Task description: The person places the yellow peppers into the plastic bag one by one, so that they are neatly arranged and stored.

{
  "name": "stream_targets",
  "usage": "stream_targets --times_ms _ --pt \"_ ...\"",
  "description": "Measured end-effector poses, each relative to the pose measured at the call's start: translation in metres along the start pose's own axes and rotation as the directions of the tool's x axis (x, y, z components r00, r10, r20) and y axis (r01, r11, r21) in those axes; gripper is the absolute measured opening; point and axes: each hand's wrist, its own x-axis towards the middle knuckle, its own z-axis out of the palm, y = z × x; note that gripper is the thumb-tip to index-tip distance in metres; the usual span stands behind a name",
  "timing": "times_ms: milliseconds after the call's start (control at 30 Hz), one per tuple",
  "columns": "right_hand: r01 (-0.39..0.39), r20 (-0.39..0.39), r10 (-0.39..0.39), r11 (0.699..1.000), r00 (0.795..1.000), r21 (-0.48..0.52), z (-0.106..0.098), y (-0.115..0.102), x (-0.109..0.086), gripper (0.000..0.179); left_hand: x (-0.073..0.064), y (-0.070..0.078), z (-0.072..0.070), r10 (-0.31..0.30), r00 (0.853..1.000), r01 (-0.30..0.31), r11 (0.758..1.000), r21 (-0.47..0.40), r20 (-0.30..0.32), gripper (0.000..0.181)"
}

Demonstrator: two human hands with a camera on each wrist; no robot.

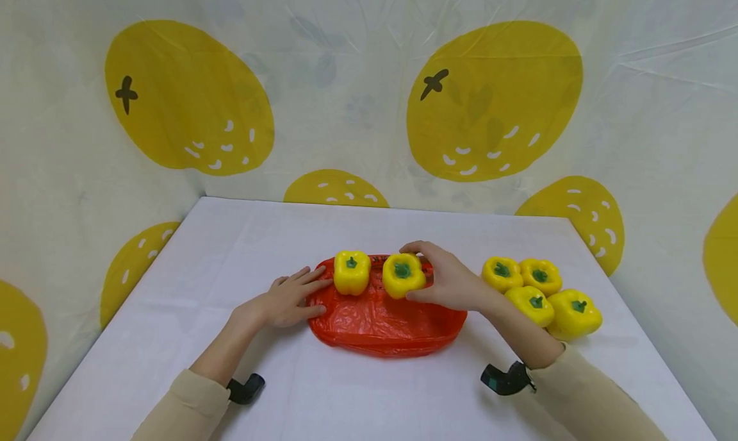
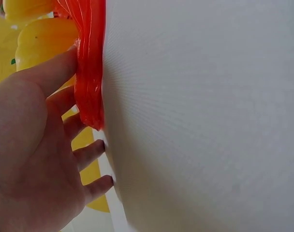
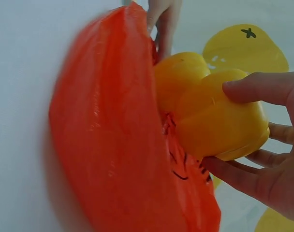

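A red plastic bag [image 1: 375, 325] with dark print lies on the white table, its top slightly domed. Two yellow bell peppers are on it: the left pepper [image 1: 352, 273] stands untouched, stem up. My right hand [image 1: 452, 281] grips the other, the right pepper [image 1: 402, 275], between thumb and fingers; in the right wrist view this pepper [image 3: 224, 116] is at the bag's upper side. With fingers spread, my left hand [image 1: 291, 298] touches the bag's left edge. The left wrist view shows its fingertips along the bag's rim [image 2: 91, 72] and the tabletop.
Several more yellow bell peppers [image 1: 533, 305] cluster on the table to the right, near my right forearm. White cloth [image 1: 357, 402] covers the table. Behind and beside it hang pale curtains [image 1: 346, 108] printed with big yellow fruit. A black wrist device [image 1: 507, 378] is on each arm.
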Motion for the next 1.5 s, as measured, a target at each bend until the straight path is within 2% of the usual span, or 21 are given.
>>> stream_targets --times_ms 267,567,1200,1500 --pt "-0.034 0.029 0.032 0.998 0.999 0.044 0.015 0.004 0.007 0.069 -0.001 0.001 0.0 -0.004 1.0 0.004 1.0 -0.008 0.002 0.069" --pt "-0.066 0.07 0.065 0.998 0.995 0.013 0.027 0.0 0.008 0.07 0.001 0.0 0.0 -0.008 1.0 0.008 1.0 0.01 -0.003 0.069" --pt "-0.023 0.155 0.016 0.999 0.988 0.041 0.056 -0.011 0.008 0.069 0.002 0.0 0.002 -0.023 1.0 0.023 1.0 0.016 0.004 0.069" --pt "0.001 0.152 -0.009 0.999 0.988 0.052 0.066 -0.018 0.009 0.071 0.001 0.001 0.001 -0.028 1.0 0.028 0.999 0.017 0.009 0.07"
